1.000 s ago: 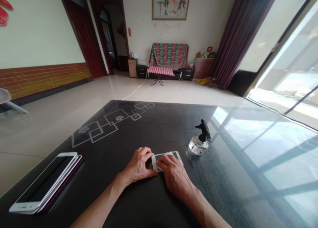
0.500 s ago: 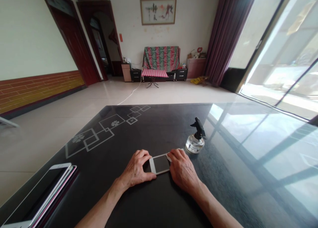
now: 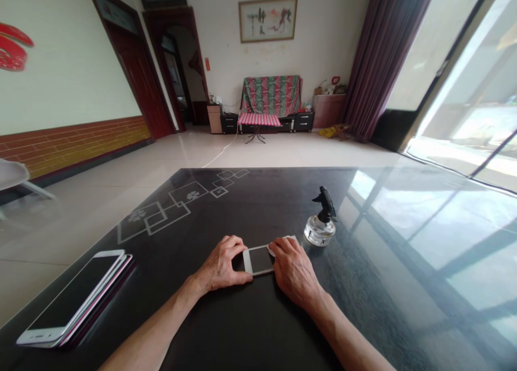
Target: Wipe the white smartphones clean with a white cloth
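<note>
A white-framed smartphone (image 3: 259, 260) with a dark screen lies on the black table in front of me. My left hand (image 3: 221, 266) grips its left end between thumb and fingers. Over the phone's right end, my right hand (image 3: 294, 270) is closed on a white cloth or tissue (image 3: 291, 238), pressed against the screen. Most of the cloth is hidden under the fingers. Just beyond my right hand stands a clear spray bottle (image 3: 320, 232) with a black trigger head.
A stack of phones (image 3: 72, 295), a white-framed one on top, lies near the left edge of the glossy table (image 3: 258, 209). Across the floor stand a small table with a striped cloth (image 3: 258, 120) and a low black cabinet (image 3: 302, 122). A pale chair (image 3: 14, 174) is at far left.
My view has turned slightly left, so the room appears shifted right. My right hand has slid a little left over the phone; the left hand keeps its grip.
</note>
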`<state>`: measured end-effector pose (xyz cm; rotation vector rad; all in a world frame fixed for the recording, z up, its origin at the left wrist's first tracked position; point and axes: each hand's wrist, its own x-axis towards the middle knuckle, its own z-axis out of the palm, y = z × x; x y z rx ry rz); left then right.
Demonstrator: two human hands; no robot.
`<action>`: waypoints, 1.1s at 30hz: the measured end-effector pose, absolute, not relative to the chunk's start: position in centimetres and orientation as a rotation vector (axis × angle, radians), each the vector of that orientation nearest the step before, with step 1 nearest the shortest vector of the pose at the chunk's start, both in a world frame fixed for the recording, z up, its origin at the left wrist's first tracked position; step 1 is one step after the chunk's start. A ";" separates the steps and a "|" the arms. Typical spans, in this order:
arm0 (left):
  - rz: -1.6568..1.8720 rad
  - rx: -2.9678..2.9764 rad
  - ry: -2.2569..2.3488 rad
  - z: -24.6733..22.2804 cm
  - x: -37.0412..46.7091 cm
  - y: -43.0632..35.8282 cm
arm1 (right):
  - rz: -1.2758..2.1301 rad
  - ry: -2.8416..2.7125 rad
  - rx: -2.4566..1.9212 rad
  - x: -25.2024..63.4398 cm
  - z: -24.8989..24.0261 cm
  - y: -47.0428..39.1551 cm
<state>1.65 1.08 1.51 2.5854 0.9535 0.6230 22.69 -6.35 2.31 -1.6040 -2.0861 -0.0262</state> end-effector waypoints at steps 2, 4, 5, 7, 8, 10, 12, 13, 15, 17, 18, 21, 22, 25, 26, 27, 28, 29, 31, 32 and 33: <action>0.619 2.586 0.949 1.6 1.7 1.1 | -0.012 -2.085 -1.582 22.5 2.2 -6.4; 0.618 2.578 0.946 1.6 1.7 1.1 | -0.005 -2.074 -1.549 22.2 1.9 -6.4; 0.620 2.573 0.946 1.6 1.7 1.1 | -0.001 -2.065 -1.529 22.1 1.7 -6.4; 0.627 2.563 0.943 1.6 1.7 1.1 | 0.014 -2.052 -1.480 21.8 1.5 -6.4; 0.632 2.561 0.941 1.5 1.7 1.2 | 0.027 -2.048 -1.455 21.6 1.4 -6.4; 0.639 2.561 0.937 1.4 1.7 1.2 | 0.065 -2.050 -1.415 21.4 1.4 -6.5; 0.646 2.564 0.938 1.3 1.8 1.2 | 0.108 -2.062 -1.380 21.3 1.4 -6.7; 0.649 2.564 0.938 1.3 1.8 1.2 | 0.121 -2.069 -1.365 21.3 1.3 -6.8; 0.663 2.560 0.940 1.2 1.8 1.2 | 0.124 -2.071 -1.346 21.4 1.2 -6.9; 0.676 2.556 0.946 1.1 1.9 1.2 | 0.111 -2.040 -1.351 21.5 1.0 -6.9; 0.682 2.554 0.948 1.1 1.9 1.2 | 0.113 -2.027 -1.356 21.6 0.9 -6.8; 0.691 2.543 0.949 1.2 1.9 1.1 | 0.161 -2.051 -1.347 21.7 1.0 -6.6; 0.694 2.537 0.947 1.2 1.9 1.1 | 0.178 -2.070 -1.338 21.7 1.1 -6.6; 0.707 2.516 0.951 1.1 2.0 1.1 | 0.214 -2.089 -1.330 21.4 1.7 -6.6; 0.713 2.509 0.955 1.1 2.0 1.1 | 0.224 -2.089 -1.330 21.2 1.9 -6.5; 0.717 2.503 0.956 1.0 2.1 1.1 | 0.233 -2.092 -1.330 21.0 2.1 -6.5; 0.722 2.501 0.954 1.0 2.1 1.1 | 0.242 -2.097 -1.328 20.7 2.3 -6.5; 0.731 2.499 0.955 0.9 2.2 1.1 | 0.250 -2.106 -1.323 20.4 2.5 -6.4; 0.748 2.498 0.952 0.8 2.3 1.1 | 0.257 -2.127 -1.308 19.8 2.8 -6.1; 0.755 2.497 0.952 0.7 2.3 1.1 | 0.257 -2.137 -1.301 19.5 2.9 -5.9; 0.758 2.495 0.950 0.7 2.3 1.1 | 0.254 -2.147 -1.296 19.3 2.9 -5.8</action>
